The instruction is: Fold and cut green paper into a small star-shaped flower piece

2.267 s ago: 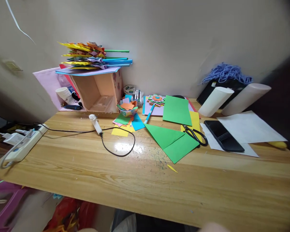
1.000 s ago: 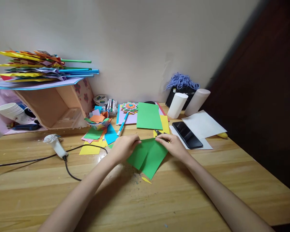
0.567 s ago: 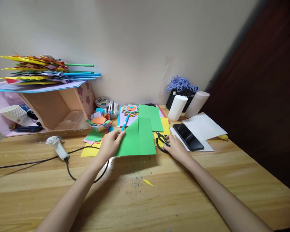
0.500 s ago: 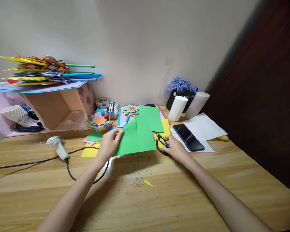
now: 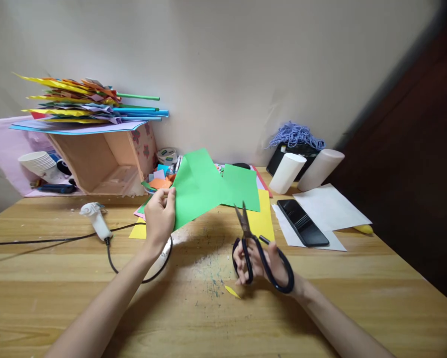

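Observation:
My left hand (image 5: 159, 219) pinches the lower left corner of a folded green paper sheet (image 5: 195, 186) and holds it lifted and tilted above the wooden table (image 5: 96, 298). My right hand (image 5: 260, 261) grips black-handled scissors (image 5: 253, 248), fingers through the loops, blades pointing up and away toward the green sheet's lower edge without touching it. A small yellow paper scrap (image 5: 231, 291) lies on the table just in front of my right hand.
A glue gun (image 5: 95, 221) with a black cord lies at the left. Flat green (image 5: 243, 186) and yellow (image 5: 262, 221) sheets, a phone (image 5: 302, 222) on white paper, two white rolls (image 5: 305, 171), a cardboard box (image 5: 107, 159) topped with coloured paper, and paper cups (image 5: 39, 164) line the back.
My right hand picked the scissors up off the table and brought them nearer me, blades raised. My left hand lifted the green sheet higher and tilted it.

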A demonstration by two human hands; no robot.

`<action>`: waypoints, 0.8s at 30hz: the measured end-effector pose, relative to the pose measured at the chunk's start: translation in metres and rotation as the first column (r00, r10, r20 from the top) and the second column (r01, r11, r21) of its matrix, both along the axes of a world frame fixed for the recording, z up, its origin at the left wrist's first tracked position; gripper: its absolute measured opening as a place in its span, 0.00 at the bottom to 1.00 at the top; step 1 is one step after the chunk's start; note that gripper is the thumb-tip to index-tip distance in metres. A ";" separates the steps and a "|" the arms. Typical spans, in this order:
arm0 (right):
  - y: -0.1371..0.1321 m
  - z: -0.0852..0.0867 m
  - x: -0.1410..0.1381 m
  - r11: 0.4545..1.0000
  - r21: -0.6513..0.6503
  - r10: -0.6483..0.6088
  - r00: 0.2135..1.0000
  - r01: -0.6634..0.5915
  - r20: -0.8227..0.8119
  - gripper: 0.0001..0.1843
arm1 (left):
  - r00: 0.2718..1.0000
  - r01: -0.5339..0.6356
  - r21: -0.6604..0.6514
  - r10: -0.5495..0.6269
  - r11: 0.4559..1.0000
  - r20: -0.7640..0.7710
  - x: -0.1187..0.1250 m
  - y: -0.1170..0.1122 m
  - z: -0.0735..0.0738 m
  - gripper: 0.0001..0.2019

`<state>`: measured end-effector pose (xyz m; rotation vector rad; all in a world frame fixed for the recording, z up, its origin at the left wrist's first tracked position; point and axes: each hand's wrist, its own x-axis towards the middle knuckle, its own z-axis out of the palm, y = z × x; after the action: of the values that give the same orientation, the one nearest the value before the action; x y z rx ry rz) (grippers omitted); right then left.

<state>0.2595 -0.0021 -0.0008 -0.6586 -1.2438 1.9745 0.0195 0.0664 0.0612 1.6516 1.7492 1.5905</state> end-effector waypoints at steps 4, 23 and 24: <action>-0.014 -0.003 -0.009 0.997 0.068 0.021 0.998 -0.026 0.065 0.33 | 1.000 -0.004 0.003 0.004 1.000 0.013 0.008 -0.007 0.000 0.12; -0.018 -0.003 -0.008 0.997 0.068 0.013 0.992 -0.022 0.128 0.34 | 0.987 0.152 -0.042 -0.154 0.987 -0.042 0.027 -0.022 -0.005 0.12; -0.018 -0.004 -0.009 0.998 0.067 0.011 0.992 -0.019 0.126 0.34 | 0.987 0.154 -0.041 -0.156 0.987 -0.045 0.028 -0.022 -0.005 0.12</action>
<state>0.2510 -0.0200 -0.0044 -0.7512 -1.3889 1.9185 0.0470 0.0448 0.0560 1.7744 1.6178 1.4524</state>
